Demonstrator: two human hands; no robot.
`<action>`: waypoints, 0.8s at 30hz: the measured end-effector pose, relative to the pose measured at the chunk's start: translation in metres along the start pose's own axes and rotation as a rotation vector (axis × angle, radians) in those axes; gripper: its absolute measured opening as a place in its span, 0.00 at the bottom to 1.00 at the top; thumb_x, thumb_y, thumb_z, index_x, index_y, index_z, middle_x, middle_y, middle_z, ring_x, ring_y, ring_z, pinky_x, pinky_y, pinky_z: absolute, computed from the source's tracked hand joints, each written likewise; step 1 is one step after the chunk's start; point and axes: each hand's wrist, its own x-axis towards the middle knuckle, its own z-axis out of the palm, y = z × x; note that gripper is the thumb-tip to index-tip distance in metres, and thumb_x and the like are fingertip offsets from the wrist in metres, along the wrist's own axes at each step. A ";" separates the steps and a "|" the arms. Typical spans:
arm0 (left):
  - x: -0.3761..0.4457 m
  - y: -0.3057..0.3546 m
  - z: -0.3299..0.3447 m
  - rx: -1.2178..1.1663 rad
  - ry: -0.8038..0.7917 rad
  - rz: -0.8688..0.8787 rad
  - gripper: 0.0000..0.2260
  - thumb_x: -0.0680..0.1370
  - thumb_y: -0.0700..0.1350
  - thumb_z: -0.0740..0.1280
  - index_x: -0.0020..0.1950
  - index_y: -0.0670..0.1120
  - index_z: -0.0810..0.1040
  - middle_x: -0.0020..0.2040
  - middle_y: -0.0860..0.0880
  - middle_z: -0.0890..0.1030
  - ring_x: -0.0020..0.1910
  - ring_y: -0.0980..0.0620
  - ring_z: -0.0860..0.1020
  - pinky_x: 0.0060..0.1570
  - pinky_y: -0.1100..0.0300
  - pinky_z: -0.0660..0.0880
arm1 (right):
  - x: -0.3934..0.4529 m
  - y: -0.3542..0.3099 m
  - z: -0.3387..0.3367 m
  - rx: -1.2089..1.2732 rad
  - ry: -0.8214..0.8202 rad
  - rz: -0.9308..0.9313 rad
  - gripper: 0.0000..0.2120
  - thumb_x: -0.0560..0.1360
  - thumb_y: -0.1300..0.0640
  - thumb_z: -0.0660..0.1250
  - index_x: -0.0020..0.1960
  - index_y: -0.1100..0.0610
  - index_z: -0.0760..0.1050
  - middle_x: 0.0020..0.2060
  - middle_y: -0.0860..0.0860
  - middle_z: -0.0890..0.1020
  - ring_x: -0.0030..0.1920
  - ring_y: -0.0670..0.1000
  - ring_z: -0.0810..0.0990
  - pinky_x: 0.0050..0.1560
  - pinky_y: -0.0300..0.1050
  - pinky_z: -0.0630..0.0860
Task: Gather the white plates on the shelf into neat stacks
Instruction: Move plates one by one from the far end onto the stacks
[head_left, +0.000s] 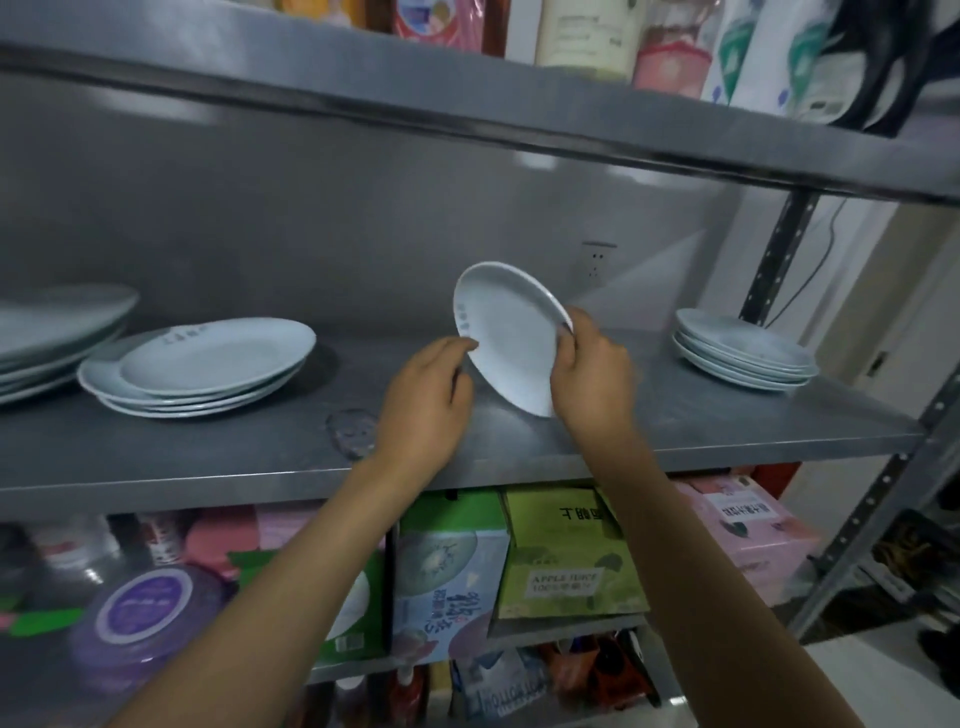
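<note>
- A white plate (506, 332) is up off the metal shelf (675, 441), tilted steeply on edge near the middle of the board, its hollow face turned left and a little toward the camera.
- The right hand (592, 379) pinches the plate's right rim, thumb over the lip and fingers curled behind it.
- The left hand (426, 400) lies against the lower left rim with fingers loosely bent; I cannot tell whether it truly grips or only steadies.
- To the left sits a stack of larger plates (202, 369), with the edge of a bigger stack (57, 332) beyond it at the far left; to the right, farther back, stands a stack of small plates (743, 348).
- The held plate looks closest in size to the small right-hand stack, so it probably belongs there.
- It appears to be glazed ceramic: stiff, smooth, likely slippery, light enough for one hand, and liable to chip if knocked on steel or dropped onto other rims.
- The best hold is opposite edges of the rim, lowering it flat and centred.
</note>
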 end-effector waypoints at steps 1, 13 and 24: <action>-0.004 0.003 0.001 -0.002 0.013 -0.005 0.16 0.78 0.38 0.59 0.65 0.43 0.74 0.64 0.47 0.76 0.62 0.50 0.74 0.61 0.60 0.68 | 0.002 -0.006 0.002 0.136 0.012 0.094 0.13 0.81 0.57 0.56 0.61 0.58 0.75 0.47 0.59 0.83 0.47 0.61 0.80 0.44 0.50 0.76; -0.015 -0.029 -0.028 0.062 0.150 -0.089 0.18 0.72 0.51 0.73 0.57 0.42 0.80 0.60 0.45 0.79 0.63 0.47 0.73 0.68 0.65 0.60 | 0.001 -0.061 0.046 1.301 -0.268 0.917 0.13 0.79 0.62 0.63 0.62 0.64 0.73 0.52 0.58 0.81 0.48 0.57 0.82 0.37 0.50 0.83; -0.022 -0.067 -0.120 0.217 0.384 -0.122 0.10 0.69 0.45 0.75 0.44 0.41 0.83 0.43 0.45 0.83 0.46 0.48 0.79 0.51 0.61 0.72 | -0.003 -0.133 0.089 1.196 -0.615 0.611 0.11 0.78 0.52 0.66 0.54 0.59 0.78 0.51 0.56 0.83 0.51 0.54 0.83 0.38 0.46 0.83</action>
